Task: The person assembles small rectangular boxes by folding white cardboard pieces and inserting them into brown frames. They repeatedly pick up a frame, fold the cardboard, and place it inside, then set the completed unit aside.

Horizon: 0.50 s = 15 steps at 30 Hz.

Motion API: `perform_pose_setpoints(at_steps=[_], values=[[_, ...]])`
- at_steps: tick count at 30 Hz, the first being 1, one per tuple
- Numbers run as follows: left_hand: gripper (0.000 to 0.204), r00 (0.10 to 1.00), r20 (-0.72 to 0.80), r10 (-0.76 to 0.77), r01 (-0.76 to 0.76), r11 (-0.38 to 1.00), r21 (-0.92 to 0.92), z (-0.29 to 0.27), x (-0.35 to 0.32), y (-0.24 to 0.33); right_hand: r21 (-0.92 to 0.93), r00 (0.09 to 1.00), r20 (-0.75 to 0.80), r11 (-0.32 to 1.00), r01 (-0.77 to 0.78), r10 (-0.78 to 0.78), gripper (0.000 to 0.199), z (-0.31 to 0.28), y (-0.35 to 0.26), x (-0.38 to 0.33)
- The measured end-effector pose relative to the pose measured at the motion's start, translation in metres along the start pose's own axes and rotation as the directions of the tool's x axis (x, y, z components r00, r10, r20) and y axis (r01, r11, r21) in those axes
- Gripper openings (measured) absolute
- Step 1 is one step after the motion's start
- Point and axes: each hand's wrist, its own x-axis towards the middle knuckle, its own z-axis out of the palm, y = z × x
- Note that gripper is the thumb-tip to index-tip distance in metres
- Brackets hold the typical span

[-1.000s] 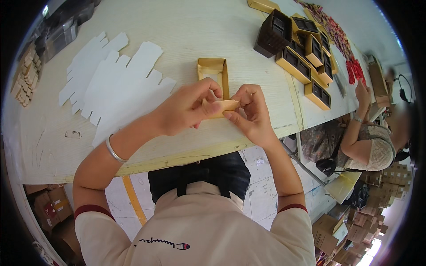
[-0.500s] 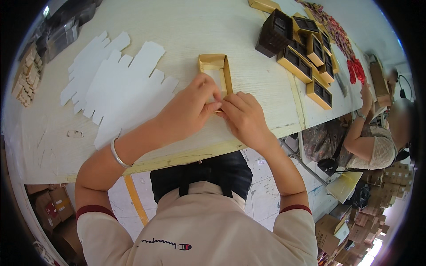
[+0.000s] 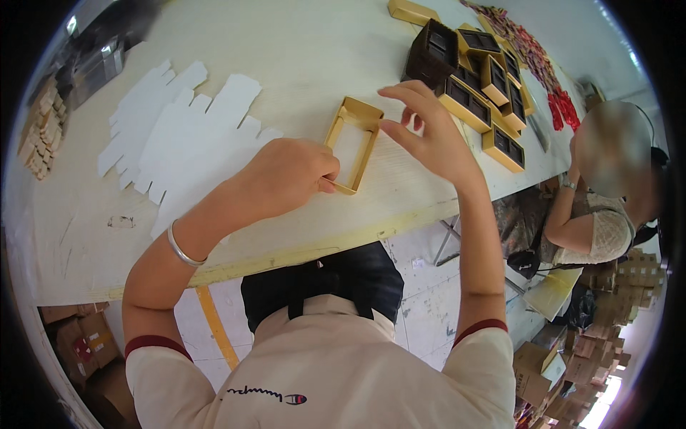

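A shallow gold cardboard box (image 3: 369,154) with a white inside bottom lies on the table in front of me, slightly tilted in angle. My left hand (image 3: 294,171) is closed on its near left corner, thumb and fingers pinching the wall. Over the far right corner my right hand (image 3: 429,132) is raised, fingers spread with nothing between them; whether a fingertip touches the rim I cannot tell. Flat white die-cut card blanks (image 3: 193,143) lie overlapped to the left.
Gold boxes with dark brown inserts (image 3: 464,104) are piled at the right, beside a stack of dark trays (image 3: 432,53). Red ribbons (image 3: 562,111) lie farther right. A person (image 3: 589,225) sits at the right edge. Folded card pieces (image 3: 44,132) stand far left.
My right hand has let go of the box's near end and moved up and right, opening. The box has turned slightly clockwise, with my left hand now at its near left corner.
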Motion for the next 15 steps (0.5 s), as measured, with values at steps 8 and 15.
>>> perform_pose_setpoints(at_steps=[8,15], values=[[0.013,1.0,0.008,0.025,-0.025,0.995,0.092,0.001,-0.002,0.004,-0.27,0.812,0.532,0.957,-0.108,0.242,0.026,0.018,0.014,0.064],[0.012,0.998,0.068,-0.014,0.008,0.997,0.077,-0.004,-0.003,0.003,-0.55,0.649,0.606,0.832,-0.077,0.46,0.025,0.026,-0.007,0.087]])
